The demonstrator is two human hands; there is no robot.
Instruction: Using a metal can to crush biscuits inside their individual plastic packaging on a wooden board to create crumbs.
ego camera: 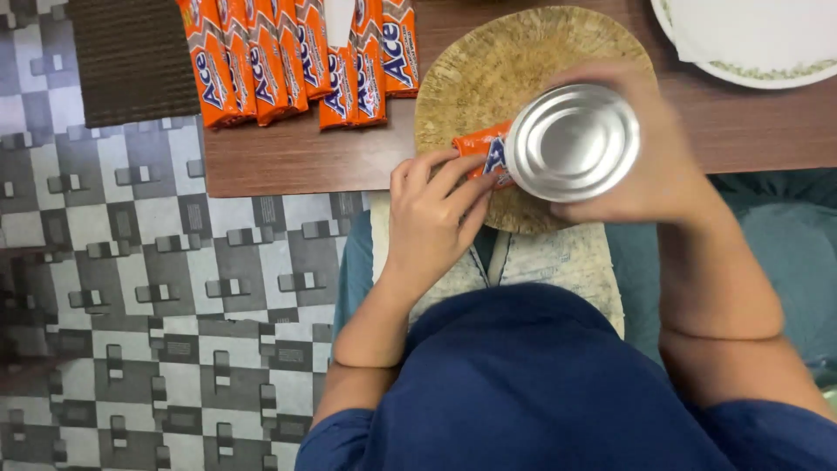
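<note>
Orange packet [485,148] in left hand [429,218]

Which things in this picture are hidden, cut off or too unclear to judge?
- Head view: orange packet, its far end hidden behind the metal tin.
- Right hand: motion-blurred, its fingers mostly hidden by the tin.
- White plate: cut by the top-right edge.
- Row of orange packets: tops cut by the upper edge.
- Tin's contents: not visible.
</note>
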